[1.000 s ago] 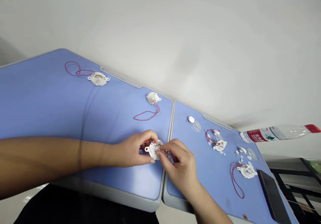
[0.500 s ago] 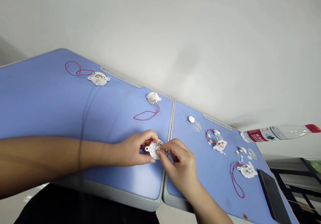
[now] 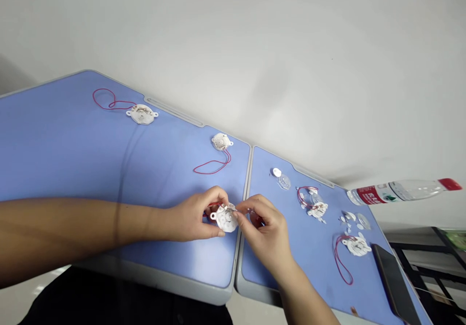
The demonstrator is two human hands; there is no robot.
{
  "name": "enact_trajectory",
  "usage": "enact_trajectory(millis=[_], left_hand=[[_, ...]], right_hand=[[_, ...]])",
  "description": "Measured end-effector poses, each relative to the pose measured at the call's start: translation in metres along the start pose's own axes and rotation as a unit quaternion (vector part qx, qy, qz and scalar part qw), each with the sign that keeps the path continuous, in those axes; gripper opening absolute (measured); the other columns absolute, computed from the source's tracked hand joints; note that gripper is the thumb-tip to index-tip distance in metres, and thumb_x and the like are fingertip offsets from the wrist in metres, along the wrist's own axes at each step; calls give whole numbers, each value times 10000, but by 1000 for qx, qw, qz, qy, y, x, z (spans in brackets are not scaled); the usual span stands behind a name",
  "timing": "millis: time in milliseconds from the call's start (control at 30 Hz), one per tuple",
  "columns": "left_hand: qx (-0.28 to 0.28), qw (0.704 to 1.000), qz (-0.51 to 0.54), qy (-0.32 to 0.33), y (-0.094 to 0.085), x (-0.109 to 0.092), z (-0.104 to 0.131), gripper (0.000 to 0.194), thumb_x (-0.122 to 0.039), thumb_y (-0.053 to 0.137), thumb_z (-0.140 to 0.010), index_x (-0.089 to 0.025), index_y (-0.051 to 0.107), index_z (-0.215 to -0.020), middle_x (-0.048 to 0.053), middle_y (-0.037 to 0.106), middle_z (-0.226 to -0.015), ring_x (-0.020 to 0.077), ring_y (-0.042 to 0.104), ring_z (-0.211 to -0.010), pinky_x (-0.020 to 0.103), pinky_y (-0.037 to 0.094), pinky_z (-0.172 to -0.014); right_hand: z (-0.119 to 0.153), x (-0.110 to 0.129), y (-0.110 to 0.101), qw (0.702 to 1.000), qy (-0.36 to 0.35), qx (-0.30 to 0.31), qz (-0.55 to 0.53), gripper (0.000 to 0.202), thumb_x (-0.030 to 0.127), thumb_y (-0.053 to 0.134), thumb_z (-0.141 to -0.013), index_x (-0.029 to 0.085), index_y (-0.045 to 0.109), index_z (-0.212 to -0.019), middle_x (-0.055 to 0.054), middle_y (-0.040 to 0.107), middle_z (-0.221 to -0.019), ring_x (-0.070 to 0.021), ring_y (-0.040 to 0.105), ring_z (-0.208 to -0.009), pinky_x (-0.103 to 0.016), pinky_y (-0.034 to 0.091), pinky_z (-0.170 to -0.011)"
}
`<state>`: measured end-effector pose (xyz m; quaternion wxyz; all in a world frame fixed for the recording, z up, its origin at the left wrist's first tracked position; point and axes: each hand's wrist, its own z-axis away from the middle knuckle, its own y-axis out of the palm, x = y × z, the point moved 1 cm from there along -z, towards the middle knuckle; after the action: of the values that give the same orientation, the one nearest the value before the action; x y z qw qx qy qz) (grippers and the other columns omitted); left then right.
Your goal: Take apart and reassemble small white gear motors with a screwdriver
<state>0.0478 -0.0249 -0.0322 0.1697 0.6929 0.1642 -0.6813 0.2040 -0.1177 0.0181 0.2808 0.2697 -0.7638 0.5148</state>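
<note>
"Two mishaps could be feared here; which is placed further left?"

"The one at the left hand (image 3: 198,215). By its grip, curled fingers set against the thumb, the left side of a round white housing (image 3: 226,221) is clasped firmly, and its red wires (image 3: 215,203) are bunched behind those fingers. If the housing were twisted, the wires could be strained where they are joined."

"And at the right hand (image 3: 267,225)?"

"There the grip is narrowed, thumb and forefinger almost meeting at the housing's right edge; whether anything small is pinched between them cannot be told. Should a piece be let slip, it could be lost down the seam (image 3: 249,174), just beside which the housing is held."

"How is the rest laid out?"

"On the left bench (image 3: 163,169), an upper wired housing (image 3: 142,114) and a second wired housing (image 3: 221,142) are set down, red loops spread. On the right bench (image 3: 309,257), a white oval piece (image 3: 277,172) is laid beside a clear disc (image 3: 283,181), with more wired parts beyond. A red-capped bottle (image 3: 404,191) and a dark phone-like slab (image 3: 395,283) are placed near the right edge. All is backed by a grey wall (image 3: 233,48)."
</note>
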Motion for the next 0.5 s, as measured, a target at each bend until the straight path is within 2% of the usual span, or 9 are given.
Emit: enact_trajectory(millis=[333, 500], left_hand=[[-7, 999, -37, -3, 2, 2, 0, 400, -170, 668, -674, -229, 439, -996, -26, 564, -871, 164, 599, -821, 304, 494, -729], [-13, 996, -89, -4, 1, 1, 0, 397, -165, 663, -671, -229, 437, -991, -18, 577, -884, 174, 605, -826, 301, 491, -714]], right_hand=[[-1, 6, 7, 999, 13, 31, 6, 115, 95, 610, -777, 189, 676, -766, -6, 586, -713, -111, 502, -582, -225, 383, -517], [0, 6, 10, 999, 18, 31, 19, 122, 89, 588, -777, 178, 667, -752, -8, 576, -711, -112, 508, -592, -228, 376, -532]])
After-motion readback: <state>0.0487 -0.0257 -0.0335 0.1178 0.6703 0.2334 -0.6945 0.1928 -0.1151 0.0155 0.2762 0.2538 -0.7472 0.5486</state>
